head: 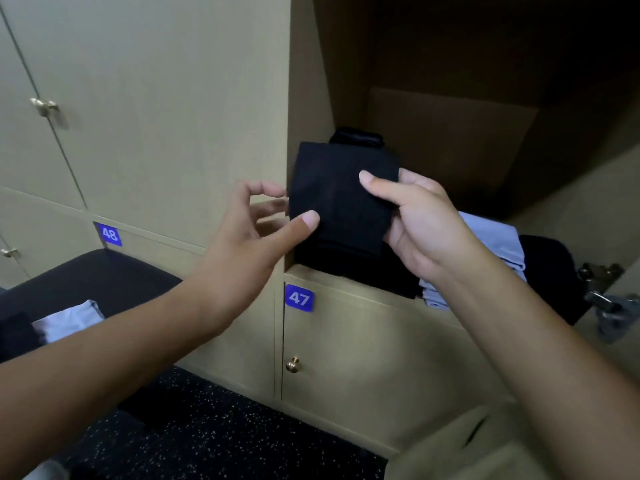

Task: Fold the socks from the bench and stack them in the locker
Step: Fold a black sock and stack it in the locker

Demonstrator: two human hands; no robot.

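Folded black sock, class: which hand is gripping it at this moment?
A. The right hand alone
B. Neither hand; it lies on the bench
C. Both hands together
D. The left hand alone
A: the right hand pinches the folded black sock between thumb and fingers in front of the open locker, while the left hand is spread open beside it, its thumb tip just at the sock's edge.
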